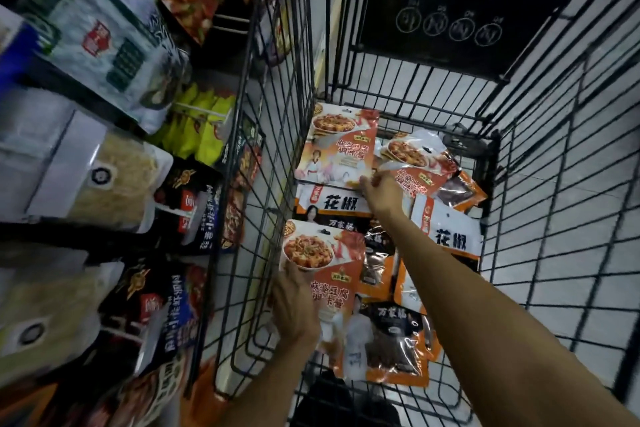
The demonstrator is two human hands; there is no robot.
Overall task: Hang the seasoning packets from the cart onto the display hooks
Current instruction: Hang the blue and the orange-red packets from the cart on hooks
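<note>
What worried me was the slippery pile. My right hand (381, 191) was stretched across to the lower edge of the far red packet (337, 146), fingers laid on it, though I could not tell whether they had pinched it or only touched. Dragging it might have pulled its overlapping neighbour along or caught a corner in the wire.

My left hand (294, 305) had its fingers curled round the left edge of the near red packet (323, 270). Held by one edge, it could have buckled and slipped.

The cart (277, 114) held the seasoning packets loose and overlapping on its floor: red ones, white-and-orange pepper packets (450, 236) and dark clear-windowed ones (391, 340). The display hooks (232, 17) stood to the left.
</note>
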